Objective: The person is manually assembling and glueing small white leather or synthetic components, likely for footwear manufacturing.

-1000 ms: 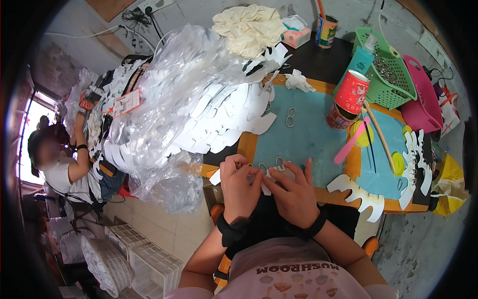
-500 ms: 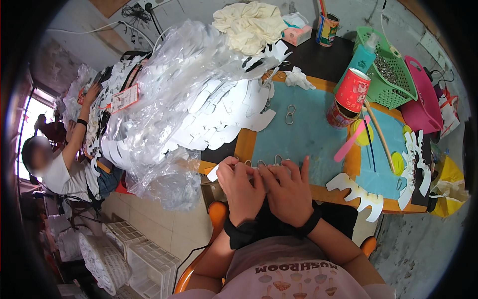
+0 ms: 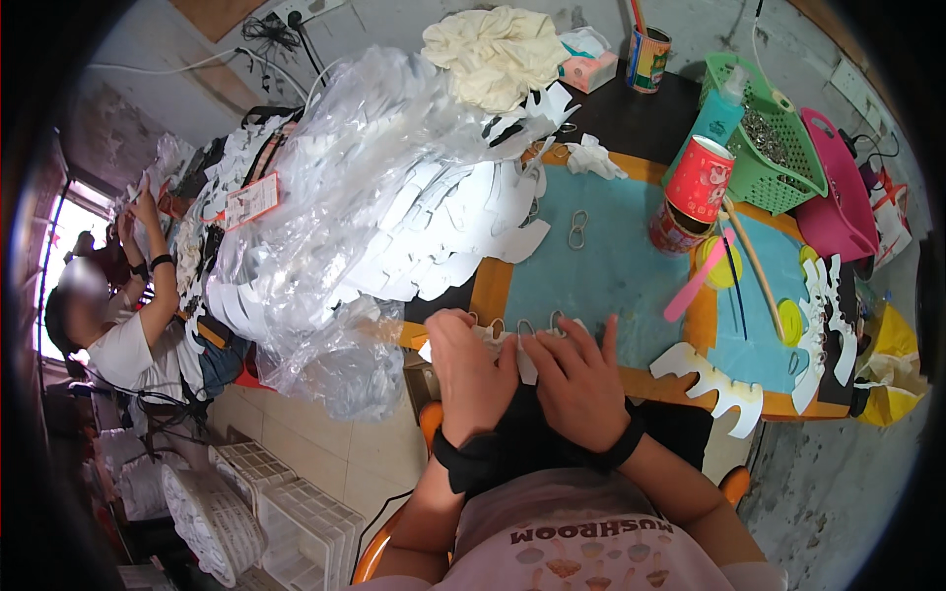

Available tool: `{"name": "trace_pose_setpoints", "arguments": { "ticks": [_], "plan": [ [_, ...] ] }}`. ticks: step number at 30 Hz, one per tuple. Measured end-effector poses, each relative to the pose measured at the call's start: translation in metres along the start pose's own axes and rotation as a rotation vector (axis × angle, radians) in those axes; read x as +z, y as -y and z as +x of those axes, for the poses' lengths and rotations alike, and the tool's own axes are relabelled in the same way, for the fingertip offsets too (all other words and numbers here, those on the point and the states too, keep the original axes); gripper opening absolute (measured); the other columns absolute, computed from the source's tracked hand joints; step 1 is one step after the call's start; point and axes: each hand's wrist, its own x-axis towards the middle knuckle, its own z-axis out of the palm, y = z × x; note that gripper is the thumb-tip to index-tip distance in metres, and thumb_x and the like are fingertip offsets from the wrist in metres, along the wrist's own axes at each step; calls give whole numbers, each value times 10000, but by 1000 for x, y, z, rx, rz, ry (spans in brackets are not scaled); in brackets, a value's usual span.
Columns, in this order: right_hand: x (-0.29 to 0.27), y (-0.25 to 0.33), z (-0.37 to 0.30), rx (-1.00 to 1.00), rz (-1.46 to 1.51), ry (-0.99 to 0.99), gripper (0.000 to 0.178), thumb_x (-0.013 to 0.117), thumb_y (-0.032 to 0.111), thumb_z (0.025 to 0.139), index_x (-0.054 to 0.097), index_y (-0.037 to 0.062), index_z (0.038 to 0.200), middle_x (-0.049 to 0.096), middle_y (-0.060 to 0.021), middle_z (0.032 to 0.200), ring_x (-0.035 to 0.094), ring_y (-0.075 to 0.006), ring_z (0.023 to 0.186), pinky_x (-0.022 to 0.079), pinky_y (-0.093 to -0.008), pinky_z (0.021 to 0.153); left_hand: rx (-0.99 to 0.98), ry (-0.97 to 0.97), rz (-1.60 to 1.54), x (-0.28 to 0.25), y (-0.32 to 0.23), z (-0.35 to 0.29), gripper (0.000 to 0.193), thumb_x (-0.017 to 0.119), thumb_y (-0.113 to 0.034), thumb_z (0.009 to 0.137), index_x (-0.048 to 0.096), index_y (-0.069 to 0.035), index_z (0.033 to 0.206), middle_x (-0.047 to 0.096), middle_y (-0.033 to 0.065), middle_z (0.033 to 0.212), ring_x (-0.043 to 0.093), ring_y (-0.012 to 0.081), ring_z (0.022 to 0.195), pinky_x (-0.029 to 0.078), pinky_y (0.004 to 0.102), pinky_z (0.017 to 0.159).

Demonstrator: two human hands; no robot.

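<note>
left fingers (image 3: 506, 357) and right fingers (image 3: 543, 357) pinch a white tabbed strip (image 3: 528, 368) edged with slim wire loops (image 3: 525, 323)

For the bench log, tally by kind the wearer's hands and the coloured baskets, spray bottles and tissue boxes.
Hands (left hand, right hand): 2
Baskets (green basket, pink basket): 2
Spray bottle: 1
Tissue box: 1
Total: 6

From my end, the rings (image 3: 526, 326) read as smooth, bare metal against a matt, paper-like white strip (image 3: 527, 367). I see the big bag (image 3: 296, 251) as crinkled, glossy clear plastic, while the cream cloth (image 3: 491, 59) looks soft and matt. The green basket (image 3: 803, 185) and pink tub (image 3: 838, 222) look like smooth plastic, the stick (image 3: 753, 264) like plain wood.
</note>
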Motion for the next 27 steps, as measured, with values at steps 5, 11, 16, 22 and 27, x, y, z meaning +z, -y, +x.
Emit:
{"name": "trace_pose_setpoints", "arguments": {
  "ticks": [5,11,16,22,27],
  "plan": [
    [-4,-1,0,-45,5,-1,505,667,149,796,595,165,1295,582,-44,1222,497,-270,1241,173,-721,1091,3,-39,-38,-1,2,2,454,741,-79,775,452,43,1103,469,227,1071,492,414,1004,407,440,849],
    [-4,-2,2,-49,17,15,503,677,168,797,601,171,1294,578,-45,1223,497,-272,1242,178,-719,1087,109,-131,-90,4,14,-14,326,655,21,816,502,30,1104,540,186,1116,523,358,1002,415,413,875],
    [-3,-3,0,-58,-9,14,508,685,179,792,602,173,1293,575,-45,1227,493,-274,1247,178,-715,1089,395,20,-28,-5,14,-27,388,611,15,827,584,-22,1212,638,126,1203,567,305,1119,395,397,925],
    [-3,-3,-1,-33,24,9,484,686,173,794,598,143,1269,586,-45,1231,496,-271,1249,170,-701,1104,463,141,191,-6,23,-29,496,613,-43,777,576,-33,1271,636,85,1165,575,226,1098,308,424,962],
    [-4,-2,3,123,262,-53,371,698,125,794,598,85,1149,656,-53,1087,528,-280,1217,161,-677,1126,578,121,307,-1,35,-29,493,625,-73,765,577,-41,1254,648,40,1148,577,193,1102,289,437,984]
  ]
}}
